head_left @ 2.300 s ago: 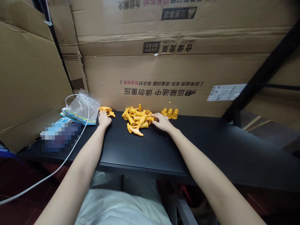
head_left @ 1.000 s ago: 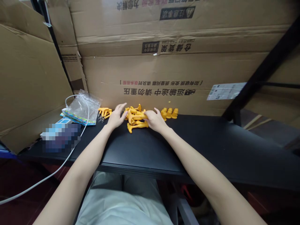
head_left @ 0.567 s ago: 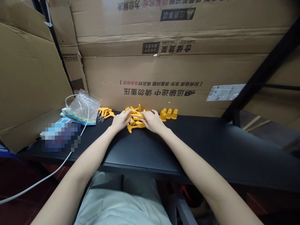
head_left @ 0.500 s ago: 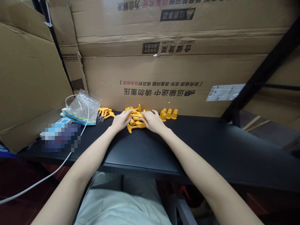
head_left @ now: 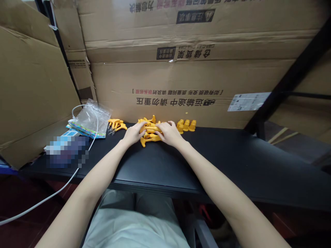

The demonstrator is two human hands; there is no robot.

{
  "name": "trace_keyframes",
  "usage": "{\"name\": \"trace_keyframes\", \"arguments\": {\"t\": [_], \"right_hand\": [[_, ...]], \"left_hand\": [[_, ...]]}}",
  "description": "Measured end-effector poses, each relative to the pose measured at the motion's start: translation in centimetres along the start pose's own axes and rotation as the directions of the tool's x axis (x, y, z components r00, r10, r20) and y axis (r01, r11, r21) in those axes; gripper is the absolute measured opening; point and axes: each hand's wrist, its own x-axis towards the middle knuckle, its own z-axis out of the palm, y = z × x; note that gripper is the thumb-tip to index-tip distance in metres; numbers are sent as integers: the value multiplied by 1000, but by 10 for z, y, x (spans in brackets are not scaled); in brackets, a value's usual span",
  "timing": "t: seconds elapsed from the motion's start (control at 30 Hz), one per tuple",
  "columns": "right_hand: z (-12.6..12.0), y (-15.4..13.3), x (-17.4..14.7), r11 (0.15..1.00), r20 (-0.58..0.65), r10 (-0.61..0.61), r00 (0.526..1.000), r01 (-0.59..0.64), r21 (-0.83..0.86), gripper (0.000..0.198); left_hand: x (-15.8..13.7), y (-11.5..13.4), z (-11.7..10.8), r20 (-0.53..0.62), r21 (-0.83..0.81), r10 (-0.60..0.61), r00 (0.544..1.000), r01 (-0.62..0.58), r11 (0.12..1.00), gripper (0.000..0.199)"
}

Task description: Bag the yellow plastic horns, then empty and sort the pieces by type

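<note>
Several yellow plastic pieces with curved, handle-like ends lie in a pile (head_left: 151, 138) on the black tabletop between my hands. My left hand (head_left: 133, 134) is at the pile's left side, its fingers curled against a yellow plastic piece (head_left: 152, 128) lying crosswise on top. From the right, my right hand (head_left: 170, 134) closes thumb and fingers around the other end of that piece. The fingertips partly cover the pile. Left of my left hand is a smaller group of yellow handles with metal corkscrew tips (head_left: 117, 124).
Yellow bell-shaped caps (head_left: 186, 126) stand to the right. A clear plastic bag (head_left: 94, 115), a blurred-out item (head_left: 67, 151) and a white cable (head_left: 62, 187) lie on the left. Cardboard (head_left: 165, 75) walls off the back; a black post (head_left: 284, 75) slants up at right.
Both hands stay at the pile with only slight finger shifts. The right fingers have moved a little to the right, showing more of the crosswise piece.
</note>
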Motion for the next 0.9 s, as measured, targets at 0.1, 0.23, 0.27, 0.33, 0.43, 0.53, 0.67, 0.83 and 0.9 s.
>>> {"name": "trace_keyframes", "arguments": {"t": [0.1,0.23,0.27,0.33,0.43,0.53,0.67,0.83,0.9], "right_hand": [[-2,4,1,999,-31,22,999,-23,-31,25],[-7,22,-2,988,-166,152,974,-156,-8,26],[-8,29,-3,977,-203,210,956,-212,15,25],[-9,45,-8,936,-267,351,897,-345,69,27],[-6,71,-19,834,-317,549,773,-534,142,34],[1,94,-37,710,-286,697,658,-689,148,36],[11,114,-59,492,-165,868,469,-857,155,35],[23,125,-69,270,56,955,291,-932,243,32],[27,127,-69,277,64,950,304,-922,269,33]], "left_hand": [[1,0,-2,-10,33,-42,999,42,999,39],[3,-5,-9,-46,117,-183,982,187,975,38],[4,-7,-11,-59,136,-223,973,229,964,37],[4,-14,-15,-92,162,-306,948,318,934,35],[4,-26,-18,-142,170,-432,891,452,876,32],[3,-39,-19,-181,151,-514,838,540,828,31],[2,-54,-19,-215,92,-580,785,608,789,32],[-1,-67,-18,-233,-9,-611,756,627,779,33],[-2,-72,-16,-239,-60,-636,733,643,764,33]]}}
